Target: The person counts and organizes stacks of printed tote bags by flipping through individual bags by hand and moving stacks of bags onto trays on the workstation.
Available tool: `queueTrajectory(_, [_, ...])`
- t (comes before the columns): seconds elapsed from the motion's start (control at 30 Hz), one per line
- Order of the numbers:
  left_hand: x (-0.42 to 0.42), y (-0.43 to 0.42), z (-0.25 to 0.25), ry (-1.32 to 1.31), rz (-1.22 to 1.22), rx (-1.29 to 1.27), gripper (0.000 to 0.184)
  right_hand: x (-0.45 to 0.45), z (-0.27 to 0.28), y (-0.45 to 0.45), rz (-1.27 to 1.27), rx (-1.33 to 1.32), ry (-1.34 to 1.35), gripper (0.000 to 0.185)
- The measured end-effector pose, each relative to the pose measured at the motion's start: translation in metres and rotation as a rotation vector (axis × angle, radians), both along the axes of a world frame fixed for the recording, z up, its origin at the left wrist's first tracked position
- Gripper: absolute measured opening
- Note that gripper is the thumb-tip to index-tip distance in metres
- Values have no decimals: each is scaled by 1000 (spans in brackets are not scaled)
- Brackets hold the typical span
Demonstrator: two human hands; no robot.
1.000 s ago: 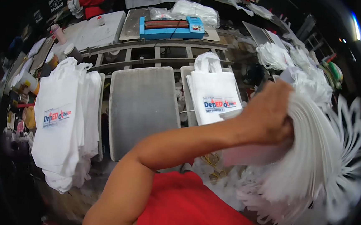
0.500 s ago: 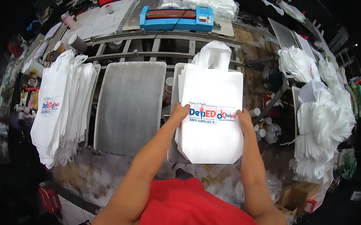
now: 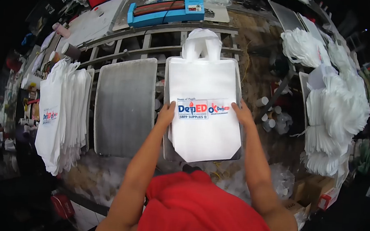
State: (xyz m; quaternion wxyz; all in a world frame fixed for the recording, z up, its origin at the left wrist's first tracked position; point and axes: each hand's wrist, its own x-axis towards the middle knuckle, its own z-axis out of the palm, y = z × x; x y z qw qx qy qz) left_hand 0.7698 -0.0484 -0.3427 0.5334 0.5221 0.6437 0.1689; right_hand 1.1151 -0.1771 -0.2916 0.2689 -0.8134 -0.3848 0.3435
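In front of me a small stack of white tote bags [image 3: 202,138] lies over a grey board, handles pointing away. The top bag carries blue and red "DepED" print and the line "Name of Pupil". My left hand [image 3: 166,115] grips the stack's left edge, thumb toward the print. On the opposite edge my right hand [image 3: 242,114] does the same. Fingers of both hands are partly hidden at the sides. The supporting board [image 3: 240,83] shows as a thin rim around the bags.
A bare grey board [image 3: 124,107] lies left of the bags. Farther left hang several printed white bags [image 3: 60,115]. Bundles of white bags [image 3: 333,117] hang at the right. A blue machine [image 3: 166,12] stands at the back beyond a metal frame [image 3: 155,49]. Cardboard boxes [image 3: 313,189] sit lower right.
The stack of bags has shifted left and now sits squarer over its board, with both hands still at its edges. The whole view has also shifted slightly.
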Motion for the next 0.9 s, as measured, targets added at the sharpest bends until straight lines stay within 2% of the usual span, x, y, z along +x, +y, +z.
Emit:
queueTrajectory(0.03, [-13, -7, -22, -288, 95, -96, 64, 0, 1, -10, -127, 40, 193, 78])
queueTrajectory(0.07, [-17, -22, -11, -286, 91, -93, 64, -2, -1, -21, -254, 79, 390, 80])
queueTrajectory(0.1, [-19, -42, 9, -293, 43, -180, 63, -8, -5, -33, -259, 77, 393, 80])
queueTrajectory(0.17, [-12, -59, 19, -302, -4, -267, 63, -21, -13, -50, -157, -2, 626, 78])
queueTrajectory(0.2, [-9, -65, 17, -326, 9, -208, 63, -20, -28, -53, -154, -4, 625, 78])
queueTrajectory(0.27, [-11, -66, 18, -346, 23, -150, 63, -21, -66, -58, -198, 62, 391, 74])
queueTrajectory(0.33, [-10, -49, 21, 76, -154, -69, 61, -23, -53, -54, -213, 104, 360, 67])
queueTrajectory(0.5, [-11, -40, 34, 113, -162, -71, 63, -13, -17, -41, -135, -93, 129, 60])
queueTrajectory(0.57, [-8, -50, 46, 101, -128, 43, 70, -12, -16, -37, -133, -130, 58, 61])
queueTrajectory(0.67, [-5, -44, 45, 173, -189, -41, 78, 5, -40, -39, -74, -151, -6, 67])
queueTrajectory(0.7, [-8, -41, 12, 190, -238, 54, 81, 7, -39, -41, -123, -49, -22, 56])
queueTrajectory(0.73, [-19, -39, -18, 220, -265, 147, 85, 19, -59, -46, -171, 112, 116, 52])
queueTrajectory(0.77, [-35, -50, 1, 96, -229, 166, 74, 16, -29, -50, -81, 234, 3, 44])
queueTrajectory(0.8, [-56, -65, 37, -23, -186, 193, 64, -1, 12, -49, -181, 235, -147, 37])
queueTrajectory(0.83, [-87, -77, 83, -79, -230, 194, 59, 25, -8, -57, -205, 325, -175, 35])
queueTrajectory(0.87, [-113, -85, 125, -137, -290, 199, 55, 26, 0, -61, -254, 436, -82, 38])
queueTrajectory(0.9, [-144, -86, 148, -119, -236, 217, 55, 15, 17, -61, -255, 536, -97, 35])
